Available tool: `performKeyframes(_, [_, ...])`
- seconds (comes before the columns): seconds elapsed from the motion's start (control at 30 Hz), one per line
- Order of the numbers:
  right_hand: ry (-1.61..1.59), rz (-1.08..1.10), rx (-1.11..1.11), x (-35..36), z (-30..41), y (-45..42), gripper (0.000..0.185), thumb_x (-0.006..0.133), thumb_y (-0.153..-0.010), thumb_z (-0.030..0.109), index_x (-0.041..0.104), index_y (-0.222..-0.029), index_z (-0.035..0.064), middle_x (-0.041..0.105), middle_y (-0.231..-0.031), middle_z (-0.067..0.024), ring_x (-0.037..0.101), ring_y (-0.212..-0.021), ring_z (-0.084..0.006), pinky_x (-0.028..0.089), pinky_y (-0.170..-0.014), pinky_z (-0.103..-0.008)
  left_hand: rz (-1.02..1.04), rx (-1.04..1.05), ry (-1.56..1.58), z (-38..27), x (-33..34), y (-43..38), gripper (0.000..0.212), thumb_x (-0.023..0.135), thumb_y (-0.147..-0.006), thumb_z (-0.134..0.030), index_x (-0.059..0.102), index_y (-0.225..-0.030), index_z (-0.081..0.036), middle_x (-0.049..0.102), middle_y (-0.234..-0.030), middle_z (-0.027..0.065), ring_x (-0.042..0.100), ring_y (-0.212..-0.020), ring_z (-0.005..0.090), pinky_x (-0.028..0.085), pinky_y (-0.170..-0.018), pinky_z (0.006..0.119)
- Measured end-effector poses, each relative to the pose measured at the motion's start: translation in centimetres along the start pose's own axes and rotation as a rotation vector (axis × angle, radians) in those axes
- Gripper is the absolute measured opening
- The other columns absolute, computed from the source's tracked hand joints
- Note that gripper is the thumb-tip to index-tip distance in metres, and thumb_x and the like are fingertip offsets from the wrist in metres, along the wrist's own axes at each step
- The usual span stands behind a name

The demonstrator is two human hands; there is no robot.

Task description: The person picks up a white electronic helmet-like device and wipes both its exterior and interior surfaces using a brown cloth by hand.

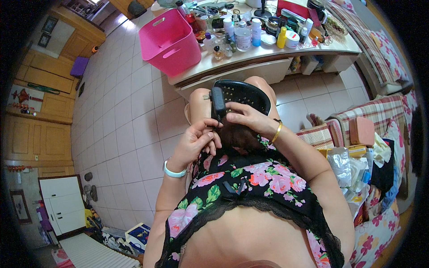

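Note:
A black plug-in power adapter (218, 101) with metal prongs on its left side stands over my lap. My left hand (202, 137) pinches its thin black cord (218, 124) just below the body. On the adapter's right side are the fingertips of my right hand (251, 117); whether they grip it or only touch it is hidden. Behind the adapter, a black perforated plastic basket (249, 92) rests between my knees. A dark brown item (241, 137), too shadowed to name, lies in my lap beneath my hands.
Ahead, a white-topped table (246, 57) bears many bottles, jars and a pink plastic bin (177, 45) at its left corner. To my right, a plaid-covered sofa (372, 110) carries a pink box (362, 131) and heaped packages. Tiled floor (134, 110) stretches left towards wooden cabinets (37, 137).

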State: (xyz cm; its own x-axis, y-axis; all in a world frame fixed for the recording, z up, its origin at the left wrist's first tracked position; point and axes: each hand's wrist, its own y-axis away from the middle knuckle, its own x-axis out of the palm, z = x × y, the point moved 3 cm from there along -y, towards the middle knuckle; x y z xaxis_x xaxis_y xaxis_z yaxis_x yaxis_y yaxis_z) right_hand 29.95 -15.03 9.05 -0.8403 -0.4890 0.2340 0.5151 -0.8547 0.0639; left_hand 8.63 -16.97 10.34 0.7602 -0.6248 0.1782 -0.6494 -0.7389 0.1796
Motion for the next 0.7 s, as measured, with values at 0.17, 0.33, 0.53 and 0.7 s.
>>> performKeyframes(0.17, [0.125, -0.034, 0.164, 0.2, -1.7, 0.2, 0.05, 0.068, -0.097, 0.046, 0.07, -0.113, -0.0016, 0.07, -0.103, -0.0059, 0.061, -0.096, -0.0118, 0.05, -0.088, -0.0291, -0.051, -0.044, -0.212, 0.4, 1.1, 0.5, 0.027, 0.046, -0.103, -0.002, 0.058, -0.127, 0.001, 0.068, -0.085, 0.0067, 0.061, -0.067, 0.0069, 0.049, -0.06, 0.021])
performKeyframes(0.33, [0.221, -0.15, 0.019, 0.6, -1.6, 0.4, 0.05, 0.07, -0.094, 0.044, 0.071, -0.107, -0.0042, 0.072, -0.096, -0.0088, 0.065, -0.088, -0.0145, 0.053, -0.081, -0.0327, -0.227, 0.211, -0.443, -0.6, 0.4, 0.5, 0.03, 0.06, -0.1, -0.01, 0.058, -0.128, 0.001, 0.07, -0.104, 0.0066, 0.066, -0.089, 0.0114, 0.054, -0.08, 0.026])
performKeyframes(0.53, [0.832, -0.241, -0.05, 2.3, 3.1, 0.7, 0.054, 0.073, -0.086, 0.048, 0.069, -0.103, -0.0023, 0.072, -0.087, -0.0236, 0.071, -0.079, -0.036, 0.057, -0.074, -0.0434, -0.446, 0.389, -0.218, -1.1, 1.1, -1.1, 0.056, 0.08, -0.09, -0.031, 0.059, -0.13, 0.002, 0.068, -0.117, 0.01, 0.063, -0.114, 0.0225, 0.047, -0.102, 0.037])
performKeyframes(0.7, [1.112, -0.308, -0.297, 3.9, 4.6, -0.1, 0.046, 0.073, -0.082, 0.044, 0.066, -0.1, 0.0017, 0.07, -0.087, -0.0196, 0.07, -0.08, -0.0401, 0.057, -0.072, -0.048, -0.49, 0.474, -0.3, -1.4, 1.8, -2.2, 0.049, 0.082, -0.088, -0.031, 0.066, -0.12, 0.002, 0.067, -0.117, 0.0094, 0.062, -0.11, 0.0214, 0.048, -0.099, 0.034])
